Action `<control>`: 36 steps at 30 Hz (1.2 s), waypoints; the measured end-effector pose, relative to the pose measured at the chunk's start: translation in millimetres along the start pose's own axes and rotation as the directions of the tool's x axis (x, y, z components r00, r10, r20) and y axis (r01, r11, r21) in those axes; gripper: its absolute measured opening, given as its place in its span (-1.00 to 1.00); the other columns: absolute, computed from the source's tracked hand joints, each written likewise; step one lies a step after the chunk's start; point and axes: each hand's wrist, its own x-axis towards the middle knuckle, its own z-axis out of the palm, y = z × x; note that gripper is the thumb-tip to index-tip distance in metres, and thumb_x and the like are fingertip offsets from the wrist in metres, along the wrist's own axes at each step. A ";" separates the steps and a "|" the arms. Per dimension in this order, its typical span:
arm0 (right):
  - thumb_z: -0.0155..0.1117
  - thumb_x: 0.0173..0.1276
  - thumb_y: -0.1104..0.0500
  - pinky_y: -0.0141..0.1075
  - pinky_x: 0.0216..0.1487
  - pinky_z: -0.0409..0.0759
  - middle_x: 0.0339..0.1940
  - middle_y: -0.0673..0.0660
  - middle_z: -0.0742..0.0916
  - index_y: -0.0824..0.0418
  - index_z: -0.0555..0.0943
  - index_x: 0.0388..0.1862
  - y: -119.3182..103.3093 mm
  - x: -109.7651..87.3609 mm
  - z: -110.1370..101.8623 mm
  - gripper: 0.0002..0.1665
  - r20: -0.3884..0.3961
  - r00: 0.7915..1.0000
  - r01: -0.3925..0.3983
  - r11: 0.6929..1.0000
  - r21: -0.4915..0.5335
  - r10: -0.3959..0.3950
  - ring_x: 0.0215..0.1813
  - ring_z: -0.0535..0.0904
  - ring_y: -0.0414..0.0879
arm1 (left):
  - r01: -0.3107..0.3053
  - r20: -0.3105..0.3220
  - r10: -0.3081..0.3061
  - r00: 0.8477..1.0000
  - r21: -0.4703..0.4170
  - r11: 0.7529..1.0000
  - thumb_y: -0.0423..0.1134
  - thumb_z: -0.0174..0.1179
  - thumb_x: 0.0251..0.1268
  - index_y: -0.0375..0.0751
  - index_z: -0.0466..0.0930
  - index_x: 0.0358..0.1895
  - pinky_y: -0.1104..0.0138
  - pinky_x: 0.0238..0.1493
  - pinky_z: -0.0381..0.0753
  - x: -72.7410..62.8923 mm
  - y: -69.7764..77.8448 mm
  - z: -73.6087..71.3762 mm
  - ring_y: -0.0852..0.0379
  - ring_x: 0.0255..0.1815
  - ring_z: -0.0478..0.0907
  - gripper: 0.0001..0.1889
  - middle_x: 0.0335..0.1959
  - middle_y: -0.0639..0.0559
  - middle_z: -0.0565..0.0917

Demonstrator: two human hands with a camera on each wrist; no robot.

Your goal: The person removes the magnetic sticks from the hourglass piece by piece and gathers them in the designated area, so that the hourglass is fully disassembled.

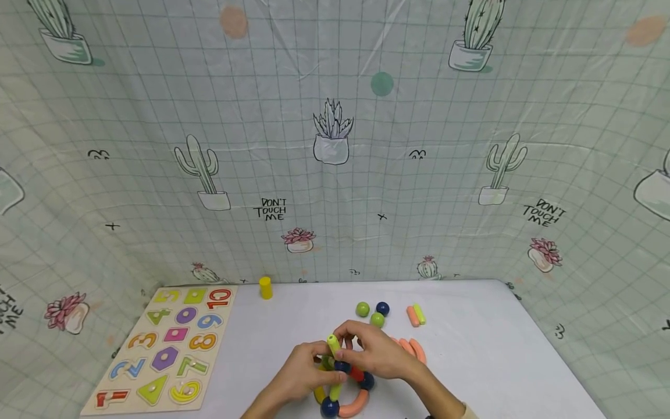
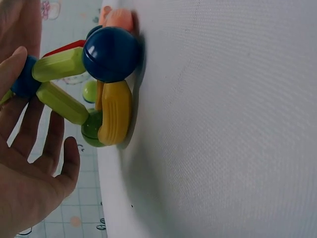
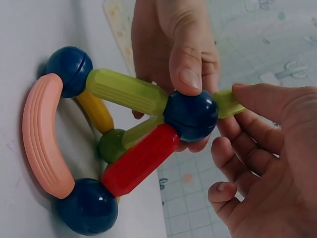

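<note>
A magnetic ball-and-stick frame stands on the table. Its base joins blue balls [image 3: 69, 72], a green ball [image 2: 91, 130], a coral curved piece [image 3: 42, 139] and yellow curved pieces [image 2: 116, 114]. Lime sticks [image 3: 129, 91] and a red stick [image 3: 141, 161] slant up to a blue ball [image 3: 190, 115] at the top. My left hand [image 1: 303, 369] holds that top ball between thumb and fingers. Pinched by my right hand [image 1: 379, 352], another lime stick [image 1: 333, 344] points upward, its lower end meeting the top ball.
Behind the frame lie green balls [image 1: 363, 309] and a dark blue ball [image 1: 382, 308]. Short coral [image 1: 412, 316] and lime [image 1: 419, 314] sticks are farther right, with coral curved pieces [image 1: 417, 350] nearer. A number puzzle board [image 1: 214, 355] occupies the left; a yellow cylinder [image 1: 266, 288] stands at the back.
</note>
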 end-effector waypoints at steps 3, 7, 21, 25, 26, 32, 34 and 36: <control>0.22 0.51 -0.07 -0.43 -0.30 0.44 -0.18 -0.14 0.66 -0.16 0.60 0.00 0.3 -1.3 -1.5 -0.84 -0.002 1.000 -0.020 1.000 0.006 0.020 -0.21 0.51 -0.26 | -0.001 -0.007 0.001 1.000 0.004 1.000 -0.04 0.53 0.07 0.02 0.78 -0.14 0.00 0.00 0.54 0.0 0.3 -0.2 0.05 -0.04 0.60 -0.72 -0.19 0.25 0.75; 0.20 0.52 -0.08 -0.42 -0.30 0.44 -0.18 -0.12 0.66 -0.15 0.60 0.00 1.6 -2.3 -2.4 -0.83 0.002 1.000 -0.029 0.999 0.029 0.029 -0.20 0.51 -0.25 | -0.007 -0.012 0.007 1.000 0.023 1.000 -0.03 0.53 0.07 0.02 0.78 -0.15 0.04 -0.01 0.54 0.7 0.6 0.0 0.07 -0.08 0.60 -0.72 -0.22 0.27 0.74; 0.10 0.58 0.05 -0.36 -0.18 0.56 -0.08 0.02 0.64 0.07 0.55 0.12 4.5 -7.7 -7.8 -0.75 0.002 0.999 -0.052 0.988 0.142 0.053 -0.11 0.55 -0.20 | 0.003 -0.007 -0.002 1.000 0.038 0.999 -0.05 0.53 0.09 -0.02 0.78 -0.03 -0.04 0.04 0.56 0.6 0.5 -2.0 0.02 0.02 0.61 -0.64 -0.09 0.17 0.75; 0.06 0.60 0.17 -0.29 -0.08 0.59 -0.09 0.18 0.62 0.24 0.48 0.18 -2.8 -8.1 -25.8 -0.73 -0.098 0.995 0.012 0.971 0.239 0.012 -0.12 0.56 -0.04 | 0.026 -0.004 -0.026 1.000 0.050 0.998 -0.01 0.53 0.08 0.05 0.78 -0.01 -0.05 0.08 0.52 1.6 2.6 -3.1 0.01 0.07 0.58 -0.63 -0.05 0.17 0.75; 0.06 0.60 0.19 -0.29 -0.07 0.59 -0.10 0.21 0.61 0.25 0.46 0.19 -4.3 -8.0 -31.2 -0.72 -0.130 0.992 0.023 0.968 0.251 0.010 -0.12 0.57 -0.01 | 0.033 -0.003 -0.033 0.999 0.048 0.998 -0.01 0.53 0.08 0.07 0.78 -0.01 -0.06 0.09 0.51 1.7 3.2 -3.4 0.00 0.08 0.57 -0.63 -0.04 0.17 0.75; 0.08 0.60 0.15 -0.27 -0.01 0.62 -0.07 0.20 0.64 0.25 0.46 0.19 -3.0 -12.9 -49.6 -0.70 -0.178 0.983 -0.014 0.979 0.206 0.052 -0.08 0.60 -0.10 | 0.061 -0.006 -0.061 0.998 0.050 0.997 0.00 0.54 0.06 0.09 0.78 -0.03 -0.07 0.09 0.52 0.5 4.5 -2.5 0.00 0.07 0.55 -0.63 -0.06 0.18 0.74; 0.07 0.61 0.14 -0.23 0.03 0.63 -0.05 0.22 0.64 0.29 0.46 0.20 1.1 -15.8 -50.9 -0.67 -0.171 0.983 -0.032 0.978 0.207 0.069 -0.05 0.61 -0.08 | 0.068 -0.007 -0.067 0.998 0.055 0.996 0.01 0.54 0.05 0.10 0.78 -0.02 -0.04 0.09 0.52 0.1 4.5 -1.8 0.01 0.06 0.55 -0.63 -0.06 0.19 0.73; 0.08 0.61 0.10 -0.21 0.04 0.63 -0.04 0.22 0.65 0.28 0.47 0.22 6.3 -18.8 -52.4 -0.64 -0.189 0.977 -0.062 0.980 0.191 0.098 -0.01 0.62 -0.02 | 0.070 -0.008 -0.070 0.998 0.055 0.996 0.02 0.54 0.06 0.10 0.78 -0.02 -0.03 0.09 0.51 -0.2 4.8 -1.2 0.02 0.07 0.54 -0.62 -0.05 0.19 0.73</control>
